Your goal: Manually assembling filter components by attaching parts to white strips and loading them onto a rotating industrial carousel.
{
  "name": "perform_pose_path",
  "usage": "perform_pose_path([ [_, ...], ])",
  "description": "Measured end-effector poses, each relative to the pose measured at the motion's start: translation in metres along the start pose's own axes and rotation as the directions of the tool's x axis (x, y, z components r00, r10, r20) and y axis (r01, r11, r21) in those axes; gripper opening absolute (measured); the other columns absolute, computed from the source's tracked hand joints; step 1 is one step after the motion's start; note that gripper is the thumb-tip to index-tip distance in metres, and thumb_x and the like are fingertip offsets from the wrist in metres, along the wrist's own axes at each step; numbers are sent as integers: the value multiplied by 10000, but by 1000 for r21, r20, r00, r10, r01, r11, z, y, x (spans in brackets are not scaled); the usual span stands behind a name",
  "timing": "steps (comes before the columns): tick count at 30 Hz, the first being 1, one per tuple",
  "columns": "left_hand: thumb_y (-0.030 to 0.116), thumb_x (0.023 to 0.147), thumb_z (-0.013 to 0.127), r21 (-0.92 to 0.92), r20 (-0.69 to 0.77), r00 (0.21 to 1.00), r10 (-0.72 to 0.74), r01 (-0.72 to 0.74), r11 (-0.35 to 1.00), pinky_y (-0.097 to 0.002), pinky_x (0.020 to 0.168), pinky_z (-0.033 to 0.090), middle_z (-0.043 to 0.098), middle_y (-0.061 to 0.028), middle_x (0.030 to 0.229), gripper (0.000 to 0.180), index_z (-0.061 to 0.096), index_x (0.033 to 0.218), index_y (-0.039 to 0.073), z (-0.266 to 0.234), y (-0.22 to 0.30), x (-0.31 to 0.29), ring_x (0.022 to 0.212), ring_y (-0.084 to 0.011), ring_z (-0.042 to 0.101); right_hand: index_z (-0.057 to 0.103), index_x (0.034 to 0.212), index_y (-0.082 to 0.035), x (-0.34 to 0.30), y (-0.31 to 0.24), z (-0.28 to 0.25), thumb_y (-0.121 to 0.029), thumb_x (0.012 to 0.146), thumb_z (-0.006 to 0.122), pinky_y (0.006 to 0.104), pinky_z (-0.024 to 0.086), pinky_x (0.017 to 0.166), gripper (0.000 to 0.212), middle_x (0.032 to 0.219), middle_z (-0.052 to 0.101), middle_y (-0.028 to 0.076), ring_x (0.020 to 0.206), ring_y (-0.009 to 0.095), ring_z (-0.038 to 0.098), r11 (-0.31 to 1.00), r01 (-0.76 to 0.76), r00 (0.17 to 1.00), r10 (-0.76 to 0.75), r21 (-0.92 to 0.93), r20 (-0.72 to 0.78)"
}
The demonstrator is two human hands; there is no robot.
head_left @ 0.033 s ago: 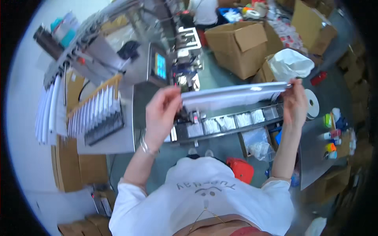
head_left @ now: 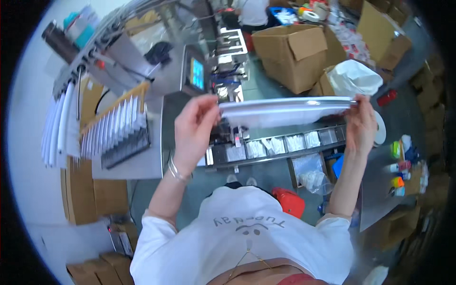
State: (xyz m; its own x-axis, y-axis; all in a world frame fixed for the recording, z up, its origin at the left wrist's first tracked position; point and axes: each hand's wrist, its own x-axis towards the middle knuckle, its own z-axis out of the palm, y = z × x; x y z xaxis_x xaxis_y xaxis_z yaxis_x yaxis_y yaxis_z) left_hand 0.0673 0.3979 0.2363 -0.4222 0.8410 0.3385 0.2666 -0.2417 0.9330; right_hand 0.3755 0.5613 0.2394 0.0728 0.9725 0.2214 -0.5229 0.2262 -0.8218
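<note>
A long white sheet with a shiny rod-like upper edge (head_left: 285, 105) is held out nearly level in front of me. My left hand (head_left: 195, 118) pinches its left end between thumb and fingers. At the opposite end, my right hand (head_left: 359, 124) is closed on the corner of the shiny edge. The sheet's lower part hangs down and is blurred. Beneath it runs a narrow conveyor (head_left: 266, 161) divided into compartments, which hold small white packets (head_left: 295, 142).
A machine with a lit touchscreen (head_left: 196, 73) stands at left, beside a rack of thin white sheets (head_left: 114, 121). Beyond the conveyor is an open cardboard box (head_left: 289, 57). A white roll (head_left: 380, 128) and a grey table (head_left: 380, 194) are at right; a red case (head_left: 289, 202) sits below.
The sheet's left end has risen a little, so it is more level. Both hands keep their hold, and the whole view has shifted slightly.
</note>
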Motion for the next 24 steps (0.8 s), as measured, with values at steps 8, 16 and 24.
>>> perform_pose_path([
  [8, -22, 835, 615, 44, -265, 957, 119, -111, 993, -209, 731, 479, 625, -62, 923, 261, 533, 1082, -15, -49, -16, 40, 828, -96, 594, 584, 960, 11, 17, 23, 50, -85, 909, 559, 255, 422, 665, 112, 827, 561, 46, 726, 113, 501, 993, -118, 901, 96, 26, 423],
  [16, -40, 815, 629, 31, -448, 880, 158, -161, 986, -214, 764, 472, 660, -88, 930, 307, 506, 1096, -14, -68, -22, 60, 844, -105, 605, 635, 987, 49, 17, 17, 76, -35, 869, 598, 248, 467, 735, 150, 858, 628, 71, 750, 120, 579, 929, 89, 864, 108, -358, 493],
  [24, -29, 833, 613, 119, -522, 802, 290, -269, 956, -223, 787, 470, 666, -112, 967, 292, 496, 1099, -20, -42, -22, 116, 889, -114, 610, 647, 1007, 48, 76, 26, 92, -26, 853, 618, 229, 471, 685, 173, 877, 644, 81, 729, 133, 596, 787, 471, 771, -146, -399, 620],
])
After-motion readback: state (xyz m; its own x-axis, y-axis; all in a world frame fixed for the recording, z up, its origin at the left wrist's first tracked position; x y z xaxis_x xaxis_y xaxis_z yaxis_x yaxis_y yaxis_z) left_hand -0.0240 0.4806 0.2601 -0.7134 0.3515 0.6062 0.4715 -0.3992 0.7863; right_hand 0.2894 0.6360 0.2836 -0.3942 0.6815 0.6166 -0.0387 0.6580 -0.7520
